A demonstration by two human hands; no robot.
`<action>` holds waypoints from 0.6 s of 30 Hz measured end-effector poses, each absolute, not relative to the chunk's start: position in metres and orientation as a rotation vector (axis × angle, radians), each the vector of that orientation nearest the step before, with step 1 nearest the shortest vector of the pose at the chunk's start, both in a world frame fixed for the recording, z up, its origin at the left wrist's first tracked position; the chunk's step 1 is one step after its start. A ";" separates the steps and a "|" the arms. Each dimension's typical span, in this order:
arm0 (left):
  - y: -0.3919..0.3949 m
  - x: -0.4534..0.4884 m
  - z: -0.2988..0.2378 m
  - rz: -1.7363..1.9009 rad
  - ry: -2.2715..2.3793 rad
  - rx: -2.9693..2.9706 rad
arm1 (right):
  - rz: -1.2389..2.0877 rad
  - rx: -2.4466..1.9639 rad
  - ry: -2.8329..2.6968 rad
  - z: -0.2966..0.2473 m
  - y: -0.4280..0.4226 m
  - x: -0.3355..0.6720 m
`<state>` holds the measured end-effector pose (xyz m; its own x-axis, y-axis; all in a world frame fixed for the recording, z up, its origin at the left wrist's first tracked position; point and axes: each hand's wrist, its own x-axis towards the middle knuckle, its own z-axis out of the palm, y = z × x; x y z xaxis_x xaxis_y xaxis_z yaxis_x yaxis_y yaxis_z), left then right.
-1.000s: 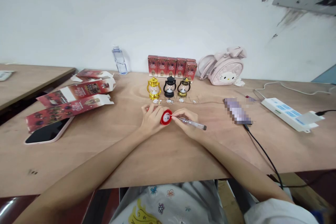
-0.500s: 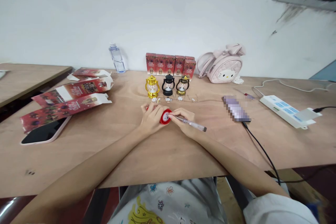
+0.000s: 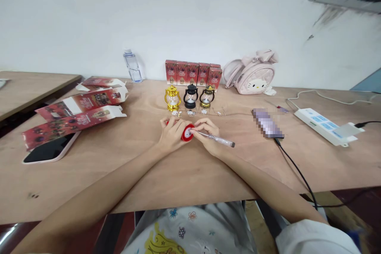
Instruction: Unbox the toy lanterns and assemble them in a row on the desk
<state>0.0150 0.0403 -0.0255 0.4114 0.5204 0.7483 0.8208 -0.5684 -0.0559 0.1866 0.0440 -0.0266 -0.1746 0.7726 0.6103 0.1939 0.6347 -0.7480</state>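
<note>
My left hand (image 3: pixel 172 132) is closed around a small red lantern (image 3: pixel 187 132) lying on its side on the wooden table (image 3: pixel 184 166), its round base turned to the right. My right hand (image 3: pixel 208 135) pinches a thin clear-handled screwdriver (image 3: pixel 218 140) whose tip touches the middle of that base. Just behind my hands stand three small lanterns in a row: a gold lantern (image 3: pixel 172 98), a black lantern (image 3: pixel 190 97) and a dark gold lantern (image 3: pixel 207 96). Tiny loose parts (image 3: pixel 190 113) lie in front of them.
Several red boxes (image 3: pixel 193 72) stand at the wall with a water bottle (image 3: pixel 131 66) and a pink bag (image 3: pixel 253 74). Opened red cartons (image 3: pixel 77 113) and a phone (image 3: pixel 49 149) lie left. A blurred device (image 3: pixel 268 124) with a black cable, and a white power strip (image 3: pixel 323 126), lie right.
The view shifted slightly, so everything sits a little higher and further left in frame. My right hand's fingers crept a bit closer to the red lantern's base; both hands keep their grips.
</note>
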 end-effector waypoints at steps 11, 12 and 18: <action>0.040 0.014 -0.026 -0.972 -1.080 -2.277 | 0.721 -0.761 -1.708 -0.029 0.046 0.187; 0.041 0.014 -0.027 -0.962 -1.086 -2.283 | 0.732 -0.761 -1.718 -0.029 0.046 0.188; 0.040 0.014 -0.027 -0.899 -1.091 -2.296 | 0.787 -0.747 -1.760 -0.030 0.050 0.192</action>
<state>0.0137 0.0403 -0.0268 0.4770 0.5120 0.7144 0.7993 -0.5908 -0.1102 0.1924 0.0497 -0.0296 -0.2841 0.7888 0.5450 0.1197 0.5932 -0.7961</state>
